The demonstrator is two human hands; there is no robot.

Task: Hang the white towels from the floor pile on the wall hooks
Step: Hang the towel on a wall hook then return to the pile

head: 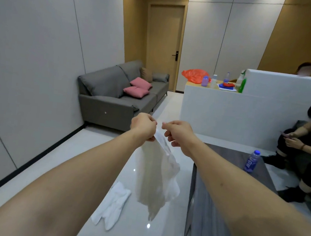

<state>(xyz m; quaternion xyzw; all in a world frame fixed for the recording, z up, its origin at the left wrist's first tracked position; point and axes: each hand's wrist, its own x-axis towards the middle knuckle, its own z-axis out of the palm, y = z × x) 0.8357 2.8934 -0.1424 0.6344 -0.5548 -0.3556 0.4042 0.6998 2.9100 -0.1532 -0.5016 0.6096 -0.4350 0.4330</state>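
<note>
A white towel (156, 174) hangs in front of me, held up by its top edge at about chest height. My left hand (143, 126) grips the upper corner of the towel with curled fingers. Close beside it, my right hand (178, 134) has its fingers curled and pinches at the towel's top edge. Another white towel (112, 208) lies crumpled on the glossy floor below, left of the hanging one. No wall hooks are in view.
A grey sofa (118, 96) with pink cushions stands against the left wall. A dark wooden table (218, 202) with a blue water bottle (251, 160) is at my right. A person sits at far right by a white partition (228, 114). A door is at the far end.
</note>
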